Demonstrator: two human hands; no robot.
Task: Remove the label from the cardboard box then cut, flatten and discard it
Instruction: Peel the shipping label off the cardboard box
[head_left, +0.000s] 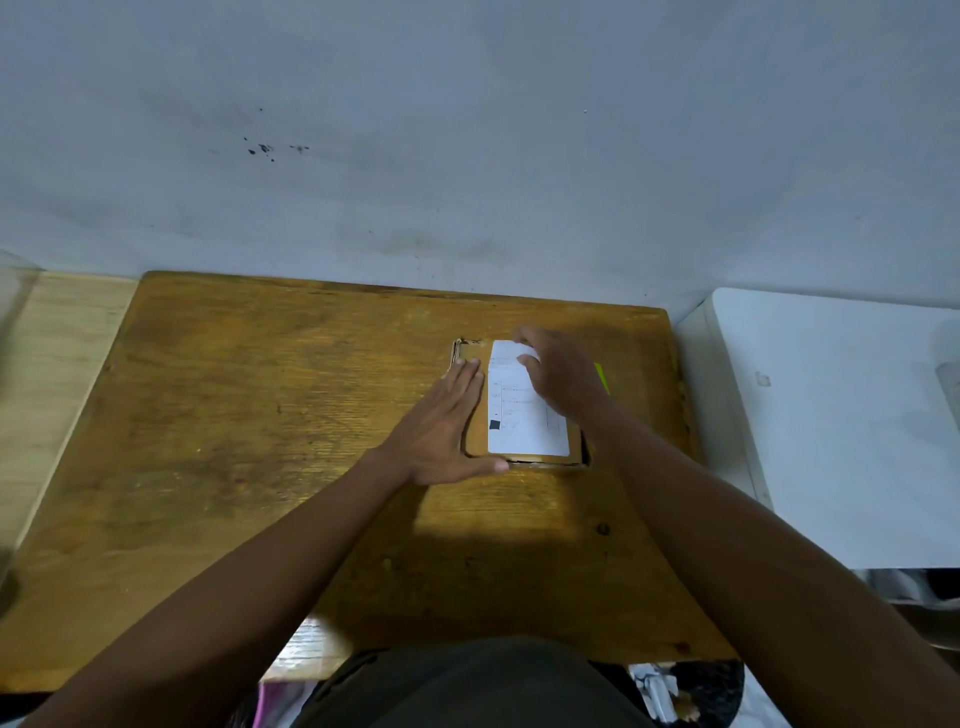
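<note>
Here, cardboard box (522, 457) between left hand (441, 431) and right hand (563, 371).

Dim, soft indoor light; wide-angle view.
We note a broad shadow across the near table (260, 415), slight blur on both hands, and bowed, smeared frame edges.

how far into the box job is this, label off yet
Nothing looks finished. The white printed label still lies on the flat brown cardboard box on the wooden table. In hand: the left hand lies flat, steadying the box's left edge, while the right hand works at the label's far corner, apparently starting the peel. Left: removing the label, cutting, flattening, discarding.
</note>
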